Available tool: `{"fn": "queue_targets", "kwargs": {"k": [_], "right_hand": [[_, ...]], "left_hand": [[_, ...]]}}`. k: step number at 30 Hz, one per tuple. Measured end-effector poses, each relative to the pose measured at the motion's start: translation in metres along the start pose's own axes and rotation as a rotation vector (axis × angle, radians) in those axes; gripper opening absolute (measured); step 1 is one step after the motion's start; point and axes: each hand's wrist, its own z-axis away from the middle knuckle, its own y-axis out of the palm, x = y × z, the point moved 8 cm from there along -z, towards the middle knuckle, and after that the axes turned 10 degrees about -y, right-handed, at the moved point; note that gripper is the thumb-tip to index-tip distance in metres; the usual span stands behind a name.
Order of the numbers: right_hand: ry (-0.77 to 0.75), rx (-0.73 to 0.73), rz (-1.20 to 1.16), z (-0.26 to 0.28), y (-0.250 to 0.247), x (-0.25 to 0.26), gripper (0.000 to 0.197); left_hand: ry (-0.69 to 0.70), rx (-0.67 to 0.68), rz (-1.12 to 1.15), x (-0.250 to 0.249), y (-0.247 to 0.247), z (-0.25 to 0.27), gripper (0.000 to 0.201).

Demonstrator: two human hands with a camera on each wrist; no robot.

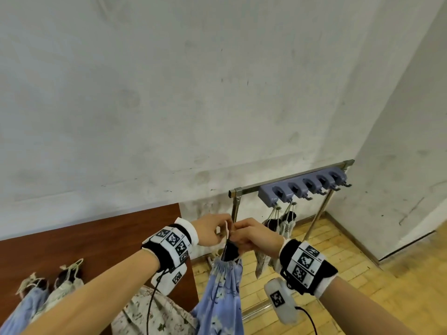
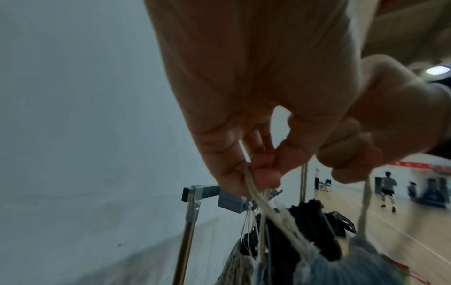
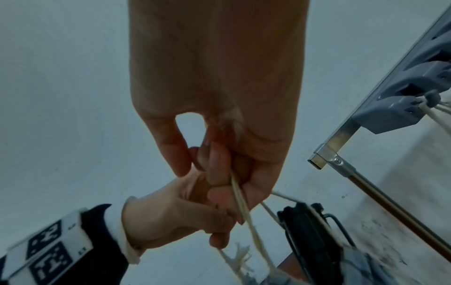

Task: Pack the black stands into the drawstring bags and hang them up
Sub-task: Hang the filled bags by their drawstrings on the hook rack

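A blue floral drawstring bag (image 1: 222, 286) hangs in the air in front of me, held by its cream cord (image 1: 227, 227). A black stand (image 1: 231, 250) pokes out of the gathered mouth. My left hand (image 1: 212, 228) and right hand (image 1: 254, 235) meet above the bag, each pinching the cord. The left wrist view shows my left hand's fingertips (image 2: 258, 173) closed on the cord (image 2: 258, 200) above the black stand (image 2: 312, 227). In the right wrist view, the right hand (image 3: 219, 173) pinches two strands of cord (image 3: 241, 204).
A grey-blue hook rack (image 1: 302, 187) on a metal frame stands against the wall to the right, with two packed bags (image 1: 278, 228) hanging from its left hooks. Two more packed bags (image 1: 70, 279) lie on the brown table (image 1: 72, 238). A person (image 2: 388, 190) stands far off.
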Motion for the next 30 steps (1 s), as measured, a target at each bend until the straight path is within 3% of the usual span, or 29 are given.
{"fn": "queue_targets", "kwargs": {"k": [4, 9, 15, 20, 23, 25, 30], "right_hand": [[0.010, 0.024, -0.003, 0.001, 0.000, -0.001, 0.038], [-0.013, -0.005, -0.050, 0.007, -0.010, 0.005, 0.032], [-0.043, -0.033, -0.037, 0.025, -0.044, 0.022, 0.020], [-0.124, -0.087, -0.003, 0.046, -0.077, 0.045, 0.013], [-0.136, -0.100, -0.061, 0.058, -0.096, 0.051, 0.008], [-0.142, -0.106, -0.101, 0.064, -0.108, 0.053, 0.004], [-0.117, -0.236, -0.060, 0.080, -0.147, 0.047, 0.015]], "left_hand": [[-0.010, -0.121, -0.007, 0.005, 0.000, 0.000, 0.037], [0.016, -0.319, 0.295, 0.001, -0.013, -0.004, 0.023], [-0.006, -0.231, 0.641, -0.016, -0.013, -0.019, 0.025], [0.042, -0.119, 0.600, -0.048, -0.004, -0.040, 0.037], [0.133, -0.056, 0.556, -0.084, -0.003, -0.046, 0.017], [0.200, -0.030, 0.570, -0.111, -0.003, -0.050, 0.024], [0.258, -0.094, 0.661, -0.157, -0.003, -0.070, 0.033]]}}
